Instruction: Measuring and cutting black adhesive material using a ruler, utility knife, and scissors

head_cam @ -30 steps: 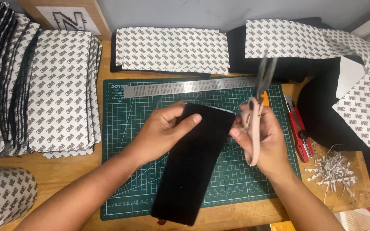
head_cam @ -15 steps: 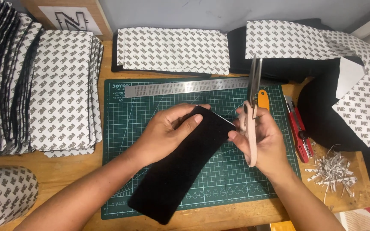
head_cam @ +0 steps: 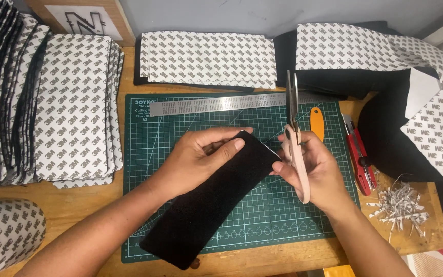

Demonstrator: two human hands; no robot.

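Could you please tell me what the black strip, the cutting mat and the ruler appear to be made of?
Black strip: likely felt or foam sheet, matte, faintly speckled, no shine. Cutting mat: looks like green rubbery plastic, matte, with a printed grid. Ruler: probably steel, grey and reflective.

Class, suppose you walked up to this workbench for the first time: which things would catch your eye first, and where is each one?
First, the long black strip lying slantwise across the green cutting mat, pinched at its upper end by the left hand. Right beside it, the right hand holds scissors with the blades pointing up, away from the person. Around them, stacks of white patterned sheets fill the left side, and a pile of paper trimmings lies at the right.
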